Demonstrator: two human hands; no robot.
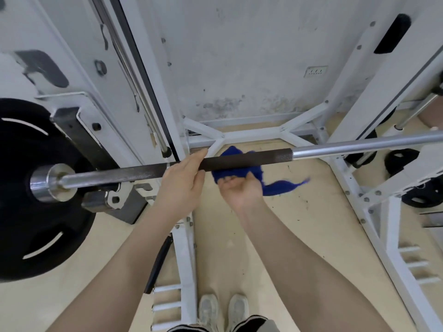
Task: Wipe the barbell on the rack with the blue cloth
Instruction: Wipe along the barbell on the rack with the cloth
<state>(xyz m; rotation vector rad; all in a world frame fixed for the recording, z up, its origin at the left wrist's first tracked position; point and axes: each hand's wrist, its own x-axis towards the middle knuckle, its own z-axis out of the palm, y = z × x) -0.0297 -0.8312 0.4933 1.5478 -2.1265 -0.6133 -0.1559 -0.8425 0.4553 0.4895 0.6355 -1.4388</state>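
Observation:
The barbell (pixel 268 156) runs across the view on the white rack, dark and knurled at the left and middle, shiny steel to the right. My left hand (pixel 182 180) grips the dark part from above. Just to its right, my right hand (pixel 241 188) is under the bar, palm up, clutching the blue cloth (pixel 236 172). The cloth wraps under and behind the bar, with a loose tail trailing off to the right.
A black weight plate (pixel 31 188) sits on the bar's left sleeve beside the rack's hook (pixel 112 197). White rack uprights (pixel 153 75) and floor frame (pixel 251 135) surround me. More plates (pixel 422 195) hang at the right. My shoes (pixel 223 310) stand on the beige floor.

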